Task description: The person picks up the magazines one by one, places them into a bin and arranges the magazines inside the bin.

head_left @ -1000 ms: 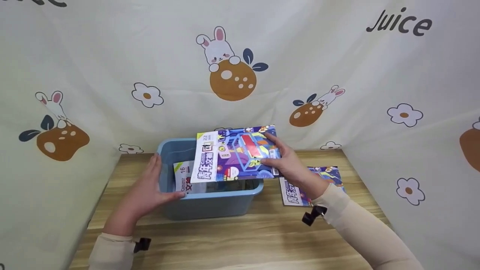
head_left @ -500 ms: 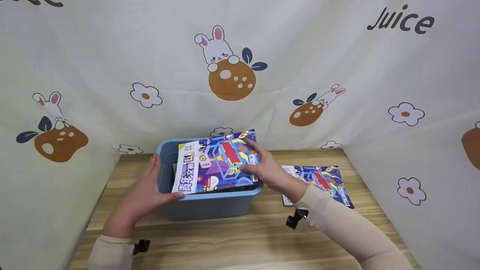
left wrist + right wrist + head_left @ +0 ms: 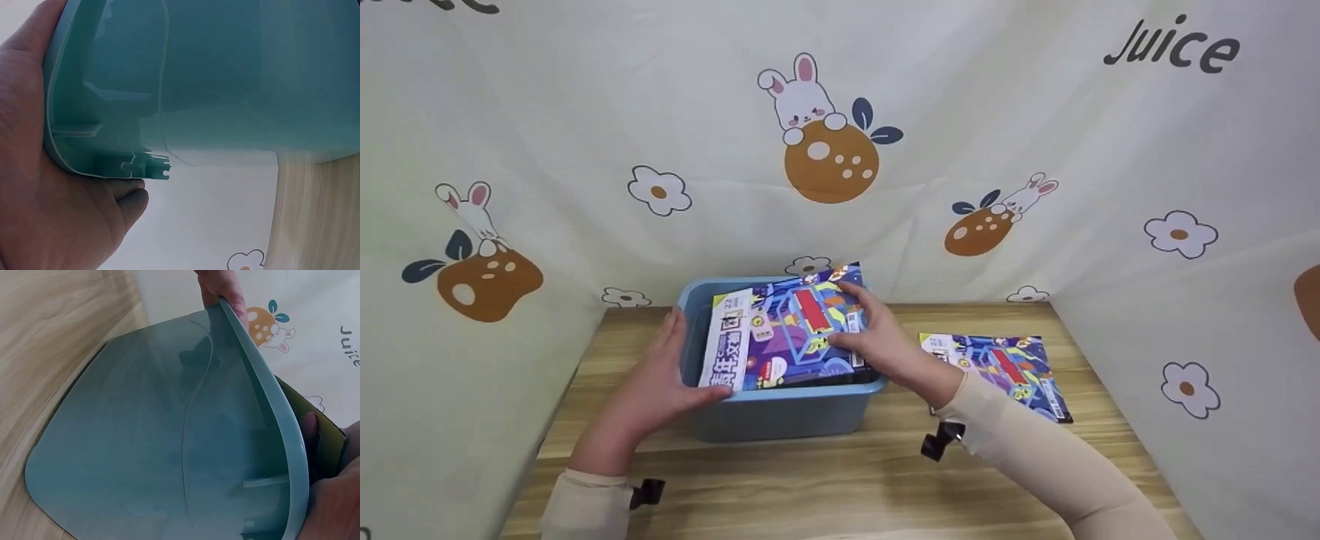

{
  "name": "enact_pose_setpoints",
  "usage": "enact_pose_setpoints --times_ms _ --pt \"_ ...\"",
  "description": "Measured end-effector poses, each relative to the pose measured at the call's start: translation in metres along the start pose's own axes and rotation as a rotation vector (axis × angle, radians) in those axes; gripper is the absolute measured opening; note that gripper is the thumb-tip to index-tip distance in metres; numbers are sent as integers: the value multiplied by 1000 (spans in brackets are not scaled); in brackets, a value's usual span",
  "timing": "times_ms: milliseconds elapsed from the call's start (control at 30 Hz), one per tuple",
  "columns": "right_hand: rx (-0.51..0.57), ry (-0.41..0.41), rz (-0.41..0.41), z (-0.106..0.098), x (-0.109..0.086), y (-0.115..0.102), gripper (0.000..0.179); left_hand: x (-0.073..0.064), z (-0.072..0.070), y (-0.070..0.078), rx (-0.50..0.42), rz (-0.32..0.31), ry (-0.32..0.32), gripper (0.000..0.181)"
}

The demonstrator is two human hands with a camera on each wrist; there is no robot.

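Note:
A colourful magazine (image 3: 791,322) lies tilted across the mouth of a blue plastic bin (image 3: 780,416), its white left strip down inside the rim. My right hand (image 3: 889,345) pinches its right edge, with the thumb on the cover. In the right wrist view the magazine's underside (image 3: 304,410) shows beyond the rim, fingers beneath it. My left hand (image 3: 649,386) holds the bin's left front corner, thumb over the front rim. The left wrist view shows that hand (image 3: 45,191) around the rim corner. Whatever lies under the magazine is hidden.
Another magazine (image 3: 1001,367) with a like cover lies on the wooden table (image 3: 840,487) right of the bin, partly behind my right forearm. A printed cloth (image 3: 697,112) with rabbits and flowers hangs close behind the bin and along both sides.
My right hand has moved left and down with the magazine, which has gone from above the bin's right part into its mouth. The left hand stays on the rim.

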State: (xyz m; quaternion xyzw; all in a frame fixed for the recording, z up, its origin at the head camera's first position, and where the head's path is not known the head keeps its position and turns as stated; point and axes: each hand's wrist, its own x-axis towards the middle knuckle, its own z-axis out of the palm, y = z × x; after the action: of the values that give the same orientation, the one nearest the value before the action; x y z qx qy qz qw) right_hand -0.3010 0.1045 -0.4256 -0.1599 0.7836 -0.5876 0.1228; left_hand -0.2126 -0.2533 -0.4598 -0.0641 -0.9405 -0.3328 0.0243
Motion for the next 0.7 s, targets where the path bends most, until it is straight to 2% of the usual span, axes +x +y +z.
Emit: enact_pose_setpoints --times_ms 333,467,700 --pt "-153 -23 -58 19 0 -3 95 -1 1 -1 -2 -3 3 150" --pt "-208 -23 -47 24 2 -4 98 0 0 1 5 2 6 148" --pt "-221 -35 10 28 5 -5 99 -1 0 1 9 -3 4 149"
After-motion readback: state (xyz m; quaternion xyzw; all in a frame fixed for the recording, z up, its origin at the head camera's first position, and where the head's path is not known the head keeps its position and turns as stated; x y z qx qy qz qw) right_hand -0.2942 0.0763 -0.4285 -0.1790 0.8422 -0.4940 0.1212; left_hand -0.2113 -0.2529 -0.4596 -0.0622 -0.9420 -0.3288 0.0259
